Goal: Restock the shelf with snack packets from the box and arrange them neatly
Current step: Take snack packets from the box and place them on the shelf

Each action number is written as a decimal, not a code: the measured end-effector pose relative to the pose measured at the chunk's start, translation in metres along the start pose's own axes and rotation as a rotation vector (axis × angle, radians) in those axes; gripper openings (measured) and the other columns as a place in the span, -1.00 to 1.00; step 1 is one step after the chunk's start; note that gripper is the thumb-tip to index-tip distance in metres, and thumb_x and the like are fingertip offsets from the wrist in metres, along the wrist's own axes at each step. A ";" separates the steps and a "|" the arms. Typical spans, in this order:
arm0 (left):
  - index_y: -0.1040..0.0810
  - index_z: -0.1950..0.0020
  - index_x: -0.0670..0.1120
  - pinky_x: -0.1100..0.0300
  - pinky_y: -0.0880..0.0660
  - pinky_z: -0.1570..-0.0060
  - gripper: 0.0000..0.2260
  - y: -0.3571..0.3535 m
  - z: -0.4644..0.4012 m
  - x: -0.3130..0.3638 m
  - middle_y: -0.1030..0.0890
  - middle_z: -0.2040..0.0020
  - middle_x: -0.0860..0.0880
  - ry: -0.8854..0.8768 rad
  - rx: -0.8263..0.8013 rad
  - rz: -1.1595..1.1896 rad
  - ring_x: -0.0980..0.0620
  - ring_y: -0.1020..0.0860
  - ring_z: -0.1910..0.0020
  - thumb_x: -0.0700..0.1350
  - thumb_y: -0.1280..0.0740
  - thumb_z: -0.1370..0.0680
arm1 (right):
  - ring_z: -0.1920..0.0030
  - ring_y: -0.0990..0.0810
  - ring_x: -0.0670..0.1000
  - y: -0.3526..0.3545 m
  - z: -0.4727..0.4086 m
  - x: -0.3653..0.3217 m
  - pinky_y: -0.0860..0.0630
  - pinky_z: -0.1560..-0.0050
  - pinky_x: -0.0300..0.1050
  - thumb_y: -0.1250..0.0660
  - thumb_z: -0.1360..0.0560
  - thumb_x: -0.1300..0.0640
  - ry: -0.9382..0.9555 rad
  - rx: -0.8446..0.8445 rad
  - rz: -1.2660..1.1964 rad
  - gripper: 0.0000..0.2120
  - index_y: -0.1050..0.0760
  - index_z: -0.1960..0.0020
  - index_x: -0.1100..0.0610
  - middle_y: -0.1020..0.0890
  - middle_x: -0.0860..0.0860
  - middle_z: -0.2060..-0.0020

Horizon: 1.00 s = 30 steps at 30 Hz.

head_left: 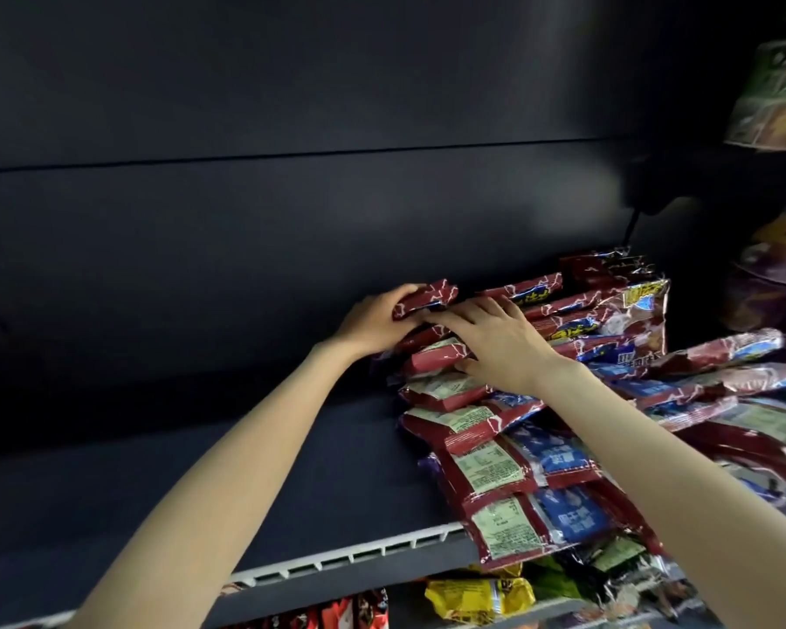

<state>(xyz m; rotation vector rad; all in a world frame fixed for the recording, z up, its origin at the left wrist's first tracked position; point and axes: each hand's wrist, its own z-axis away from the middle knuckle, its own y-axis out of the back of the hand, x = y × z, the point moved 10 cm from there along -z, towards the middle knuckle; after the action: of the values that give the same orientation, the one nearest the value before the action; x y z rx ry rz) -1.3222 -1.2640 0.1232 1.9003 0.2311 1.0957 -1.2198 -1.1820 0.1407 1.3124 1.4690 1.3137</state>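
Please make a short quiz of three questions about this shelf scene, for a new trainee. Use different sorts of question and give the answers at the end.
1. True or false: the left hand grips a red packet.
2. Where does the right hand rest? A) on the row of red packets B) on the bare shelf C) on the yellow packet below
3. Fill in: the bare part of the shelf lies to the ___ of the packets.

Key: 1 true; 2 A; 3 left
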 end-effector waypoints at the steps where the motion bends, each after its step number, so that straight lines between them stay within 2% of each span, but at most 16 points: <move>1: -0.33 -0.40 0.19 0.12 -0.34 -0.32 -0.61 -0.001 0.003 -0.004 -0.42 -0.38 0.12 0.024 -0.031 0.121 0.10 -0.40 -0.34 0.09 -0.23 -0.56 | -0.46 -0.11 0.11 -0.004 0.001 0.000 -0.06 -0.45 0.21 -0.33 -0.49 0.01 0.008 -0.021 -0.041 -0.26 0.03 -0.51 -0.18 -0.26 0.04 -0.43; 3: -0.35 -0.40 0.17 0.18 -0.26 -0.35 -0.62 0.003 0.012 -0.009 -0.38 -0.41 0.12 0.052 -0.030 0.299 0.15 -0.35 -0.35 0.05 -0.18 -0.57 | -0.48 -0.04 0.12 -0.009 0.007 0.002 0.02 -0.47 0.20 -0.35 -0.45 -0.07 0.006 -0.079 -0.174 -0.20 0.09 -0.51 -0.20 -0.20 0.06 -0.45; 5: -0.40 -0.37 0.11 0.25 -0.24 -0.31 -0.64 0.022 0.024 -0.013 -0.40 -0.39 0.10 0.062 0.135 0.363 0.15 -0.36 -0.34 0.02 -0.14 -0.58 | -0.50 0.03 0.10 -0.008 0.014 0.005 0.08 -0.48 0.17 -0.34 -0.43 -0.15 -0.005 -0.098 -0.276 -0.21 0.05 -0.51 -0.19 -0.16 0.03 -0.47; 7: -0.33 -0.42 0.05 0.27 -0.17 -0.29 -0.66 0.034 0.042 -0.025 -0.32 -0.44 0.04 0.147 0.301 0.370 0.09 -0.28 -0.40 -0.01 -0.10 -0.64 | -0.51 0.10 0.06 -0.003 0.019 0.004 0.13 -0.49 0.17 -0.23 -0.39 -0.34 -0.003 -0.076 -0.300 -0.24 -0.03 -0.50 -0.19 -0.13 -0.01 -0.48; 8: -0.26 -0.46 0.05 0.24 -0.13 -0.31 -0.63 0.031 0.049 -0.035 -0.25 -0.47 0.02 0.209 0.320 0.400 0.07 -0.23 -0.43 0.03 -0.08 -0.65 | -0.51 0.11 0.05 0.001 0.022 0.004 0.14 -0.49 0.17 -0.11 -0.37 -0.42 -0.014 -0.048 -0.305 -0.24 -0.06 -0.49 -0.18 -0.13 -0.02 -0.49; 10: -0.11 -0.51 0.10 0.12 -0.10 -0.41 -0.54 0.008 0.057 -0.051 -0.15 -0.51 0.04 0.322 0.235 0.517 0.03 -0.16 -0.47 0.13 -0.06 -0.62 | -0.52 0.06 0.10 0.005 0.025 0.005 0.09 -0.49 0.17 0.10 -0.41 -0.41 -0.051 0.041 -0.254 -0.27 -0.12 -0.50 -0.12 -0.16 0.03 -0.49; 12: -0.04 -0.52 0.15 -0.04 -0.18 -0.42 -0.49 -0.016 0.059 -0.051 -0.15 -0.52 0.06 0.379 0.129 0.643 0.00 -0.19 -0.47 0.20 -0.06 -0.60 | -0.52 0.01 0.18 0.002 0.024 0.003 0.01 -0.49 0.17 0.17 -0.48 -0.34 -0.061 0.073 -0.184 -0.30 -0.12 -0.51 -0.03 -0.18 0.13 -0.49; 14: -0.01 -0.52 0.17 -0.08 -0.23 -0.40 -0.49 -0.024 0.054 -0.043 -0.17 -0.51 0.05 0.363 0.104 0.709 -0.01 -0.22 -0.45 0.21 -0.07 -0.60 | -0.52 0.06 0.18 -0.013 0.023 0.005 -0.06 -0.47 0.12 0.02 -0.57 -0.24 -0.106 -0.007 -0.241 -0.39 -0.06 -0.53 0.00 -0.13 0.17 -0.50; 16: 0.03 -0.51 0.21 -0.11 -0.21 -0.41 -0.48 -0.025 0.048 -0.031 -0.13 -0.53 0.05 0.318 0.096 0.706 -0.01 -0.20 -0.47 0.21 -0.08 -0.59 | -0.53 0.09 0.17 -0.019 0.022 0.009 -0.09 -0.46 0.08 -0.11 -0.59 -0.15 -0.161 -0.042 -0.273 -0.40 -0.02 -0.54 0.01 -0.09 0.18 -0.51; 19: 0.10 -0.50 0.26 -0.13 -0.20 -0.41 -0.43 -0.025 0.047 -0.018 -0.08 -0.54 0.07 0.303 0.087 0.706 -0.02 -0.16 -0.48 0.23 -0.10 -0.57 | -0.51 0.01 0.21 -0.006 0.026 0.012 -0.07 -0.47 0.10 -0.19 -0.57 -0.12 -0.200 0.051 -0.204 -0.40 -0.11 -0.51 0.04 -0.13 0.19 -0.49; 21: 0.13 -0.51 0.24 -0.06 -0.16 -0.42 -0.42 -0.020 0.052 -0.015 -0.07 -0.54 0.07 0.323 0.120 0.680 -0.02 -0.15 -0.48 0.22 -0.09 -0.58 | -0.48 -0.08 0.22 0.009 0.033 0.007 -0.10 -0.45 0.13 -0.24 -0.55 -0.08 -0.187 0.155 -0.173 -0.45 -0.21 -0.48 0.07 -0.20 0.18 -0.46; 25: 0.03 -0.53 0.16 0.14 -0.15 -0.33 -0.45 -0.001 0.074 -0.014 -0.17 -0.52 0.01 0.345 0.245 0.567 0.00 -0.18 -0.47 0.18 -0.11 -0.59 | -0.41 -0.27 0.20 0.035 0.058 -0.011 -0.31 -0.36 0.19 -0.29 -0.54 0.05 -0.143 0.377 -0.255 -0.60 -0.41 -0.35 0.09 -0.39 0.13 -0.37; 28: -0.19 -0.50 0.06 0.20 -0.20 -0.35 -0.53 0.020 0.106 -0.008 -0.33 -0.45 0.01 0.296 0.364 0.478 0.09 -0.29 -0.41 0.08 -0.18 -0.60 | -0.26 -0.44 0.14 0.058 0.084 -0.036 -0.44 -0.22 0.12 -0.28 -0.54 0.14 -0.081 0.559 -0.322 -0.74 -0.53 -0.22 0.13 -0.52 0.07 -0.22; 30: -0.40 -0.37 0.02 0.16 -0.29 -0.34 -0.67 0.038 0.138 0.002 -0.47 -0.33 0.08 0.258 0.456 0.368 0.15 -0.39 -0.32 0.00 -0.21 -0.60 | -0.12 -0.51 0.08 0.073 0.105 -0.059 -0.50 -0.09 0.00 -0.25 -0.54 0.16 -0.011 0.676 -0.368 -0.78 -0.57 -0.13 0.16 -0.59 0.04 -0.09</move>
<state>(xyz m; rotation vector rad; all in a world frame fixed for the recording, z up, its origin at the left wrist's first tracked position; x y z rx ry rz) -1.2256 -1.3692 0.1263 2.2570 0.3027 1.6499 -1.0927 -1.2226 0.1872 1.3432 2.1278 0.5815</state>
